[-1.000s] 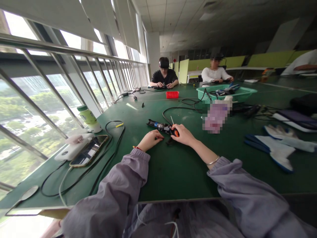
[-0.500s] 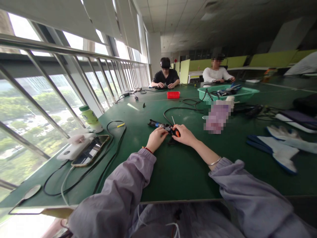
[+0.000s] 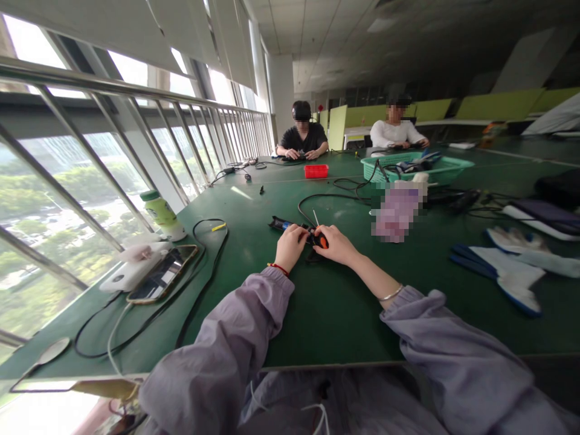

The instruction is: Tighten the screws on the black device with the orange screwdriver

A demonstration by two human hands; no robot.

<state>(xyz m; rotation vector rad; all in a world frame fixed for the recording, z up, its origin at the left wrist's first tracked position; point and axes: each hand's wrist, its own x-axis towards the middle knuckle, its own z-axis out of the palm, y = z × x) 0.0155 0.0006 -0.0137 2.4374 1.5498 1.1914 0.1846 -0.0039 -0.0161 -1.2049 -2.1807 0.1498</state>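
Note:
A black tube-shaped device with a blue band lies across the green table in front of me, its far end pointing left. My left hand is closed, thumb and fingertips pinched at the device's middle. My right hand is wrapped around what looks like a screwdriver with an orange and black handle. Its thin pale shaft sticks up past the fingers, away from the device. Both hands are close together, and my fingers hide the spot between them. A black cable curves behind the device.
Left are a phone, a white device, a green-lidded bottle and looped cables. A red tray and green basket stand farther back. Gloves lie right. Two people sit across the table.
My left hand has slid slightly right along the device, closer to my right hand, and its wrist has turned more upright. My right hand stays nearly in place.

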